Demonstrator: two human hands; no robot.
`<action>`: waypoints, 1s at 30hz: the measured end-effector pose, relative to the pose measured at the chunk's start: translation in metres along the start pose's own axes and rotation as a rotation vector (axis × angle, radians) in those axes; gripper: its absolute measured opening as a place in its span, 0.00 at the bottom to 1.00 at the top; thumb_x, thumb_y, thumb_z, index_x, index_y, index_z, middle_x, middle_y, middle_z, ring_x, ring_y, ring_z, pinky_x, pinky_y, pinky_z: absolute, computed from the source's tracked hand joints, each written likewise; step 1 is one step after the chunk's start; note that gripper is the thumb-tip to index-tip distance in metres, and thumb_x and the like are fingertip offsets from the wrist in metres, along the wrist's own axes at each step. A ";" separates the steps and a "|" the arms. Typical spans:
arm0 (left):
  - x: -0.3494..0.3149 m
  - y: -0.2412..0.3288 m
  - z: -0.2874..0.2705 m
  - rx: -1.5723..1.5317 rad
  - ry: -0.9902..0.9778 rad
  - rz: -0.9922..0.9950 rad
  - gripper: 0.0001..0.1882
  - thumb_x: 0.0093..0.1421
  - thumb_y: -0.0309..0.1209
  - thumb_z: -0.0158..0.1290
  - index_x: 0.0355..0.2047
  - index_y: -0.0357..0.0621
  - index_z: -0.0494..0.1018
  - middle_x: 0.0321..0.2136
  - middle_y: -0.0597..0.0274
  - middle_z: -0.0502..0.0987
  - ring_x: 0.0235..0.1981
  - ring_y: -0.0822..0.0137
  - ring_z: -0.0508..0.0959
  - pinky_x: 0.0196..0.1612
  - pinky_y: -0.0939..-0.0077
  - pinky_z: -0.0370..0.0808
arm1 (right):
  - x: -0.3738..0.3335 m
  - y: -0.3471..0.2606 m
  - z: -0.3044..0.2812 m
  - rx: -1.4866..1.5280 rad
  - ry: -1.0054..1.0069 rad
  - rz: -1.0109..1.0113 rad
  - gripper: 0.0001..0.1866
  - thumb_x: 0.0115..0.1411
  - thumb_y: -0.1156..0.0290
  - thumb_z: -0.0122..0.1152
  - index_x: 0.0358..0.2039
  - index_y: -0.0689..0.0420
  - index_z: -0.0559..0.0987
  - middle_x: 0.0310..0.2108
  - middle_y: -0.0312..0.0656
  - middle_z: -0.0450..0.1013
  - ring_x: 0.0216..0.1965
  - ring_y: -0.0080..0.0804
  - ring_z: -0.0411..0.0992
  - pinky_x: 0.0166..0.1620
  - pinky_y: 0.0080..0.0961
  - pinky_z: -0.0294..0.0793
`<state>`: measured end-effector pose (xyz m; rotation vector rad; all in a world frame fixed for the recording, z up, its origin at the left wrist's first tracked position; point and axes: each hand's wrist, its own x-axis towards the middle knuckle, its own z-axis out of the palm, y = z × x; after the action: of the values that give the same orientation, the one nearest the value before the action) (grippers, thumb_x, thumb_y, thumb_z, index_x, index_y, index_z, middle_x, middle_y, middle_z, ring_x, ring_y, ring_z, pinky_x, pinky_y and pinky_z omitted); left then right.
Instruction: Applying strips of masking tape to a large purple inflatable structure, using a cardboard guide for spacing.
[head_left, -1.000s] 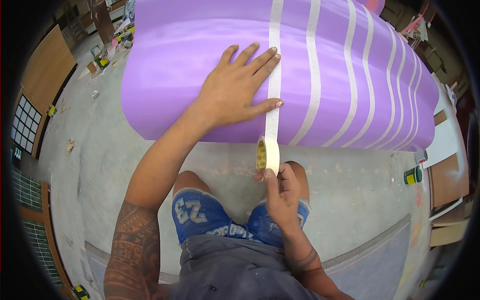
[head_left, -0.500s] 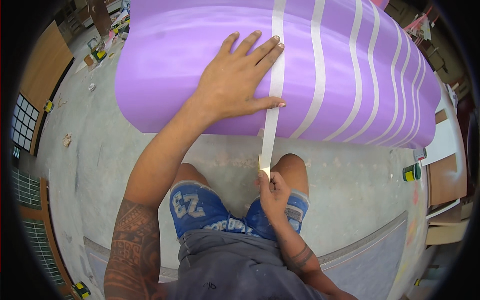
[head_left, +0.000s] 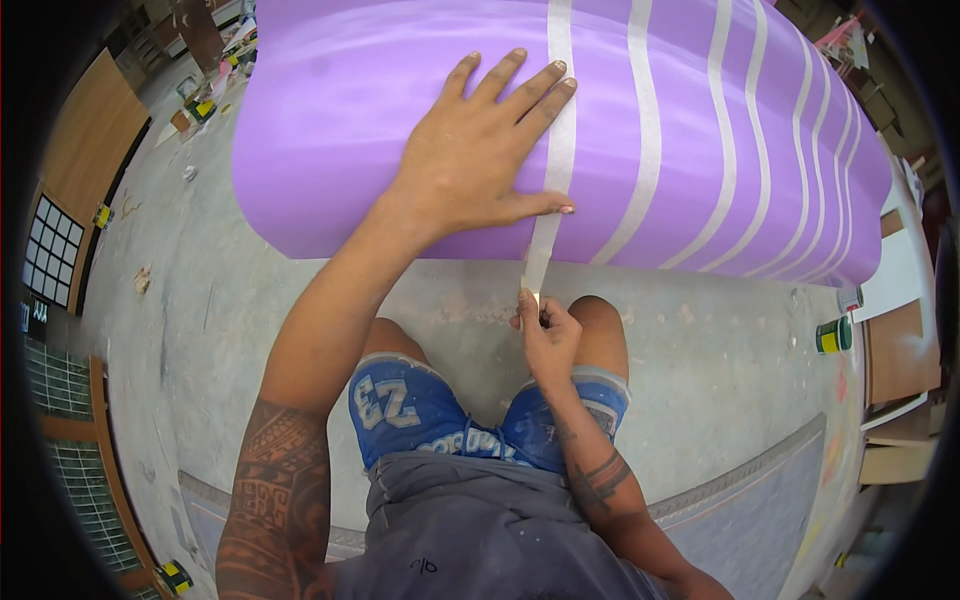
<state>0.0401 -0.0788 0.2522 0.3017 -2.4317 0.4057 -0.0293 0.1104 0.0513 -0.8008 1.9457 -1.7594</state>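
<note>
A large glossy purple curved piece point(head_left: 320, 160) fills the upper view. Down its surface runs a strip of pale masking tape point(head_left: 562, 135), its lower end hanging past the bottom edge. My left hand point(head_left: 462, 155) lies spread on the purple surface, two fingertips and the thumb resting on this strip. Just below the edge, my right hand point(head_left: 551, 340) is closed, pinching the lower end of the masking tape between thumb and fingers. Whether a roll sits inside that hand is hard to make out.
Several more pale tape strips point(head_left: 648, 110) cross the purple piece to the right. A green and yellow can point(head_left: 832, 336) stands on the concrete floor point(head_left: 300, 330) beside wooden boards point(head_left: 895, 345). A grey mat point(head_left: 735, 510) lies near me; a framed wire-mesh panel point(head_left: 80, 490) is at left.
My right hand has risen closer to the purple piece's lower edge, and the hanging tape length is shorter. My left hand stays spread in nearly the same spot. The view has shifted slightly.
</note>
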 end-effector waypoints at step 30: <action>0.002 0.000 0.001 0.037 0.005 -0.013 0.57 0.54 0.72 0.59 0.73 0.49 0.61 0.72 0.59 0.64 0.74 0.49 0.60 0.75 0.43 0.55 | 0.024 -0.001 0.009 0.010 -0.036 0.120 0.24 0.70 0.53 0.66 0.26 0.62 0.82 0.18 0.36 0.76 0.20 0.17 0.72 0.26 0.17 0.68</action>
<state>0.0384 -0.0788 0.2527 0.3318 -2.4186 0.4449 -0.0414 0.0877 0.0529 -0.6927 1.9183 -1.6723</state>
